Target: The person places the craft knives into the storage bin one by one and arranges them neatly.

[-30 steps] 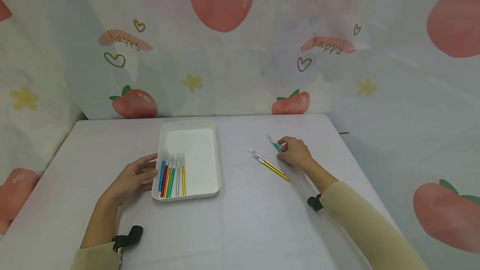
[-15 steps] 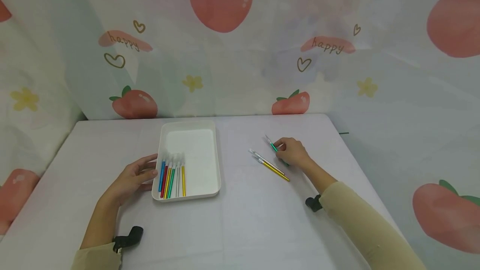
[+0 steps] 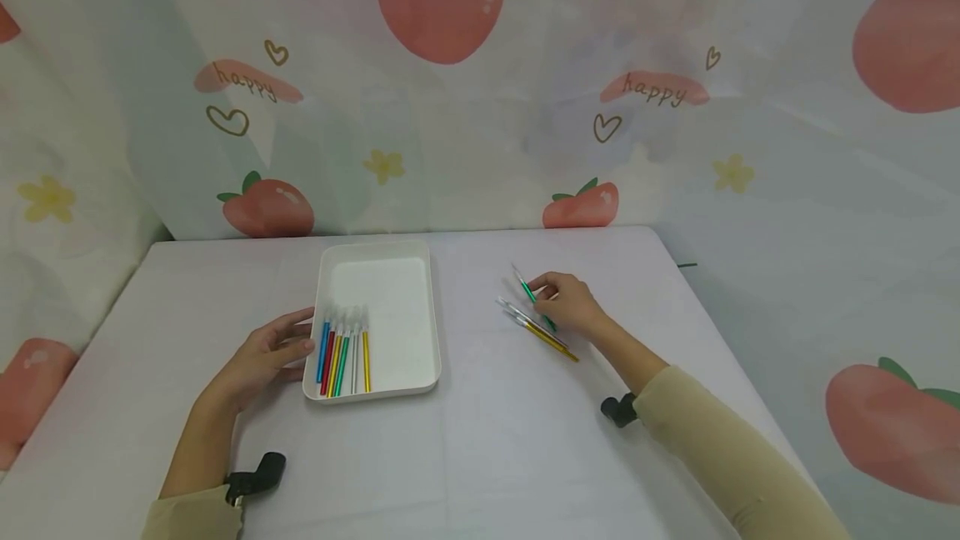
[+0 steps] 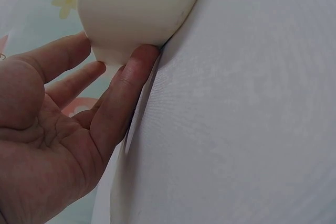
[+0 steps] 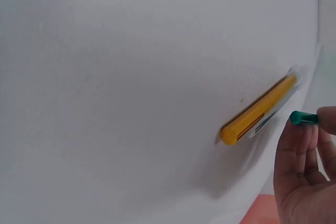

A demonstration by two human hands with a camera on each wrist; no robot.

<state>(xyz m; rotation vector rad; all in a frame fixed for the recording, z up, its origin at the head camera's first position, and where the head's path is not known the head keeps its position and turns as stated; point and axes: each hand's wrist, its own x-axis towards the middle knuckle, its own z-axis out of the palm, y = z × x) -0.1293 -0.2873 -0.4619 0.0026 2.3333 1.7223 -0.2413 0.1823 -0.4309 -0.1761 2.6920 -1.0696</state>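
Note:
My right hand (image 3: 567, 304) pinches a slim green craft knife (image 3: 529, 291) between thumb and fingers, its clear-capped tip slanting up and left. In the right wrist view the green knife's butt end (image 5: 303, 118) shows by the thumb. Just below this hand, a yellow craft knife (image 3: 551, 339) and a silver one (image 3: 514, 307) lie side by side on the table. My left hand (image 3: 258, 363) rests with relaxed fingers against the left side of a white tray (image 3: 432, 332); the left wrist view shows its fingertips touching the tray's outer wall (image 4: 136, 14).
Several capped craft knives (image 3: 342, 361) in blue, red, yellow, green and silver lie in a row in the tray's left front part. The white-covered table (image 3: 480, 457) meets a printed backdrop (image 3: 480, 148) at its far edge.
My right hand has moved left with the green craft knife, bringing it over beside the silver and yellow ones. My left hand and the tray have stayed in place.

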